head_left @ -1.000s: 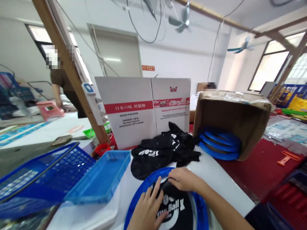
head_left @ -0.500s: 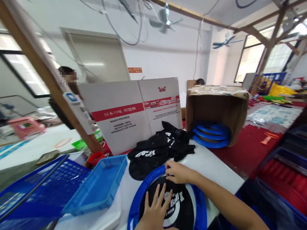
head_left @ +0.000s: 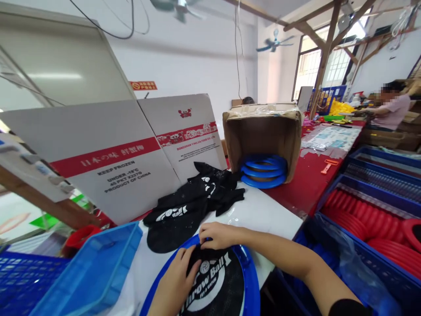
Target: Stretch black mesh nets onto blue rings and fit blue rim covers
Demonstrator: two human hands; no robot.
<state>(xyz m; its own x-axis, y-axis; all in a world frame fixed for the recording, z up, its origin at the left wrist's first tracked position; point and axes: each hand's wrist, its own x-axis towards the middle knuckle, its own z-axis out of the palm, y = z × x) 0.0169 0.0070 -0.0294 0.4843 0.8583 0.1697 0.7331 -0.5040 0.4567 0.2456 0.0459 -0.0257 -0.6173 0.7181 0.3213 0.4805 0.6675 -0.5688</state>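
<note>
A blue plastic ring (head_left: 251,281) lies on the white tabletop in front of me, with a round black printed cloth (head_left: 226,287) inside it. White "Throw Ball" lettering shows on the cloth. At the ring's far edge my right hand (head_left: 219,235) is closed, its fingertips pinching the cloth's edge against the rim. My left hand (head_left: 176,281) is just left of it, fingers bent and thumb close to them, gripping the cloth near the same edge. The fingertips are partly hidden. More black printed cloths (head_left: 187,206) lie in a loose pile beyond the ring.
Several blue rings (head_left: 265,173) sit in an open cardboard box (head_left: 263,136) on its side. A blue tray (head_left: 95,267) is to the left, before a standing white carton panel (head_left: 108,153). Crates with red rings (head_left: 365,224) are at right; a person (head_left: 391,105) sits farther back.
My left hand has gone from lying spread on the cloth to bent fingers at the far rim beside my right hand. The view has swung right.
</note>
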